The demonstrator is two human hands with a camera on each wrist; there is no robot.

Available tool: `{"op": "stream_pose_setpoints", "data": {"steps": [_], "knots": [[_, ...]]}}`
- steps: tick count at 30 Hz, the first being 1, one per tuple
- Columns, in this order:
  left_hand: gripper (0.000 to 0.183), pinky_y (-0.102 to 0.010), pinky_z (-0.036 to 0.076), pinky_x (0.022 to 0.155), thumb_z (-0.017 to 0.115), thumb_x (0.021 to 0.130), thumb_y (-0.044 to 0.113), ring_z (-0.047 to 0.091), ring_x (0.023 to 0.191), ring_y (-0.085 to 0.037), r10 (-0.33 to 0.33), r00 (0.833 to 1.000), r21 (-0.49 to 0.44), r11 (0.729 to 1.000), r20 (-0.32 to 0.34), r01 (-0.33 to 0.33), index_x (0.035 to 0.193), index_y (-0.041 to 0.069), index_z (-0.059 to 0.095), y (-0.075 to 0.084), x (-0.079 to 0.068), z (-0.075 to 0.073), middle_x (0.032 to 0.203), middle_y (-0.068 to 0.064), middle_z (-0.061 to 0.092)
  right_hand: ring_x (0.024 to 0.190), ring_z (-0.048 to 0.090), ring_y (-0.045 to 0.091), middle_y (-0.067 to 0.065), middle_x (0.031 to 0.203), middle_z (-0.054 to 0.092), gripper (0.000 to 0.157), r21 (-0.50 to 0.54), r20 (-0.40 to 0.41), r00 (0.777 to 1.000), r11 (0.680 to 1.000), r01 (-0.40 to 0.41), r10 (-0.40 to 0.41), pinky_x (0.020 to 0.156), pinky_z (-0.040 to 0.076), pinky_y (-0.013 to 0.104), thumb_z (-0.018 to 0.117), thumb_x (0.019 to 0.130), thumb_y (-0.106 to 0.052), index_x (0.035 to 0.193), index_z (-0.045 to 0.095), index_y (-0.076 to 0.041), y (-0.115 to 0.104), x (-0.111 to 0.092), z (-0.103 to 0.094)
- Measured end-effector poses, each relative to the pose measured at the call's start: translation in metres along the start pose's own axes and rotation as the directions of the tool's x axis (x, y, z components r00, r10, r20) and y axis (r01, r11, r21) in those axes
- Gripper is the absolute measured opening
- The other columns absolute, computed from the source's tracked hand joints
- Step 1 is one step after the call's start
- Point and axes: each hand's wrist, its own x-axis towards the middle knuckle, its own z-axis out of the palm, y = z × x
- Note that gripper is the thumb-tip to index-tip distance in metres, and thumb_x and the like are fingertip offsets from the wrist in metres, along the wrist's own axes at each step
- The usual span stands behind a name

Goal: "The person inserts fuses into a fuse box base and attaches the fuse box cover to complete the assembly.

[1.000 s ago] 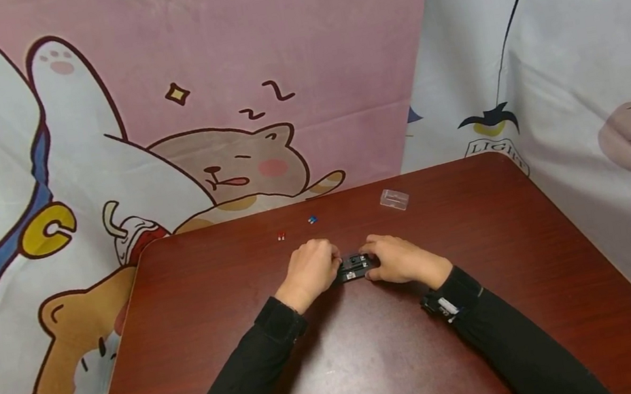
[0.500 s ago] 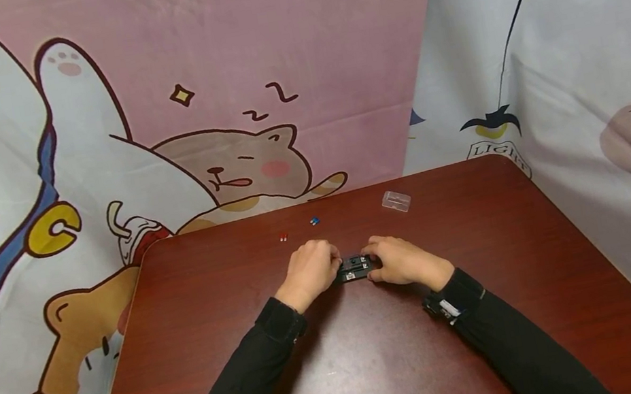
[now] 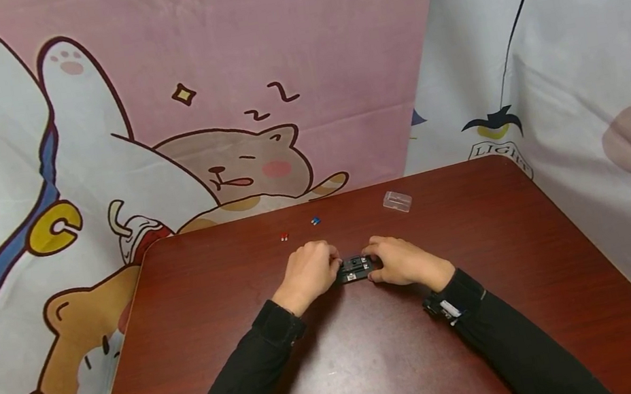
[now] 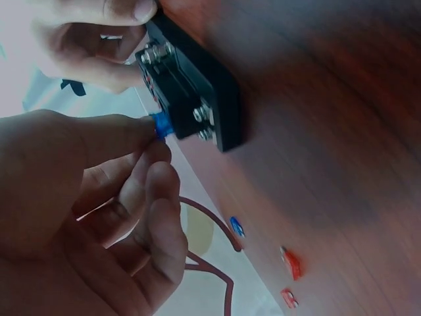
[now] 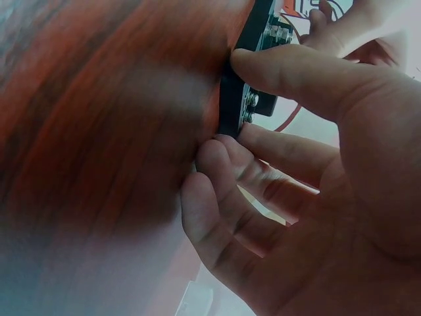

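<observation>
On the table, a black fuse block (image 3: 355, 268) with metal screw terminals lies between both hands. My left hand (image 3: 310, 270) pinches a blue blade fuse (image 4: 162, 125) between thumb and index finger, right at the upper face of the block, in the left wrist view. My right hand (image 3: 403, 261) grips the block's other end, its thumb (image 5: 253, 69) on one long side and fingers on the opposite side. Small red spots show along the top of the block in the left wrist view; the left hand covers part of the block in the head view.
Beyond the hands lie red blade fuses (image 3: 285, 237) and a blue blade fuse (image 4: 237, 227). A clear plastic cover (image 3: 397, 202) rests near the back edge of the brown table (image 3: 480, 219). A printed cloth (image 3: 335, 83) hangs behind the table.
The head view has shifted slightly. Both hands stay at the fuse block with nearly the same hold, and the loose fuses and clear cover keep their places on the table.
</observation>
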Motion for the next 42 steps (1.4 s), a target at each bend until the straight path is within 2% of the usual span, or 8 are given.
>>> {"op": "stream_pose_setpoints", "data": {"steps": [8,18,26,30,34,38,42], "knots": [[0.017,-0.045,0.065,0.079,0.076,0.106,0.025,0.079,0.095,-0.023,-0.061,0.998,-0.015,0.998,-0.024,0.061,0.113,0.015,0.086,-0.017,0.002,-0.012,0.107,-0.003,0.082,0.098,0.059,0.018,0.004,0.126,0.067,0.049,-0.002,0.002,1.0,1.0,0.009,-0.009,0.092,0.052,0.042,0.083,0.099,-0.028,0.144,0.072,-0.011,0.0,-0.001,0.0],[0.02,-0.051,0.065,0.08,0.073,0.107,0.024,0.08,0.098,-0.031,-0.186,0.981,-0.009,0.983,-0.049,0.185,0.117,0.012,0.085,-0.061,0.008,-0.039,0.116,-0.008,0.083,0.098,0.057,0.019,0.004,0.127,0.066,0.05,0.002,0.001,1.0,1.0,-0.005,0.005,0.092,0.051,0.042,0.083,0.099,-0.028,0.145,0.071,-0.012,0.0,0.0,0.0],[0.018,-0.054,0.065,0.085,0.073,0.105,0.021,0.08,0.101,-0.036,-0.252,0.967,-0.021,0.968,-0.036,0.252,0.115,0.011,0.085,-0.089,0.01,-0.035,0.117,-0.012,0.083,0.101,0.059,0.019,0.004,0.129,0.066,0.051,0.007,0.003,1.0,1.0,-0.007,0.007,0.095,0.053,0.043,0.083,0.1,-0.03,0.145,0.071,-0.011,0.0,-0.001,0.002],[0.017,-0.053,0.064,0.083,0.072,0.105,0.018,0.079,0.097,-0.035,-0.255,0.966,-0.009,0.967,-0.031,0.255,0.113,0.009,0.084,-0.098,0.016,-0.032,0.116,-0.013,0.083,0.1,0.058,0.019,0.004,0.128,0.066,0.051,0.007,0.003,1.0,1.0,-0.009,0.009,0.093,0.052,0.043,0.083,0.099,-0.03,0.145,0.071,-0.011,0.001,-0.001,0.003],[0.017,-0.052,0.065,0.083,0.071,0.105,0.016,0.079,0.095,-0.034,-0.23,0.973,0.016,0.973,-0.022,0.23,0.113,0.008,0.084,-0.104,0.026,-0.033,0.115,-0.013,0.083,0.101,0.058,0.02,0.005,0.13,0.066,0.052,0.008,0.004,1.0,1.0,-0.016,0.016,0.094,0.052,0.043,0.084,0.099,-0.03,0.146,0.07,-0.011,0.001,-0.001,0.002],[0.016,-0.053,0.064,0.087,0.07,0.105,0.014,0.078,0.099,-0.034,-0.197,0.98,0.026,0.98,0.015,0.197,0.111,0.008,0.083,-0.109,0.035,-0.033,0.115,-0.012,0.082,0.102,0.06,0.02,0.005,0.13,0.066,0.051,0.005,0.003,1.0,1.0,-0.01,0.01,0.095,0.054,0.044,0.083,0.099,-0.03,0.145,0.071,-0.011,0.001,-0.001,0.002],[0.015,-0.054,0.064,0.091,0.07,0.104,0.014,0.078,0.101,-0.033,-0.189,0.98,0.034,0.982,0.06,0.187,0.11,0.009,0.083,-0.115,0.041,-0.031,0.114,-0.011,0.082,0.102,0.06,0.019,0.005,0.13,0.066,0.051,0.007,0.004,1.0,1.0,-0.004,0.004,0.096,0.054,0.044,0.083,0.1,-0.031,0.145,0.071,-0.011,0.001,0.001,0.002]]}}
